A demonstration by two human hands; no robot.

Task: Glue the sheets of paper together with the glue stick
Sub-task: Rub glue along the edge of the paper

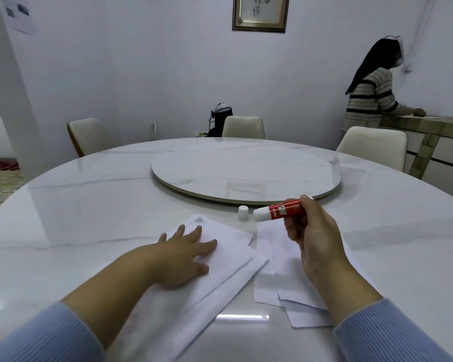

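Note:
A stack of white paper sheets point(220, 273) lies on the marble table in front of me, and my left hand point(183, 257) rests flat on it with fingers spread. More white sheets point(275, 278) lie overlapping to the right. Above these, my right hand point(314, 239) holds a red glue stick point(280, 210), uncapped, with its white tip pointing left. The white cap point(243, 212) stands upright on the table just left of the tip.
A round lazy Susan point(246, 171) sits on the marble table point(89, 205) beyond the papers. Three cream chairs point(243, 126) stand around the far side. A person in a striped sweater point(372, 97) stands at a sideboard at the right.

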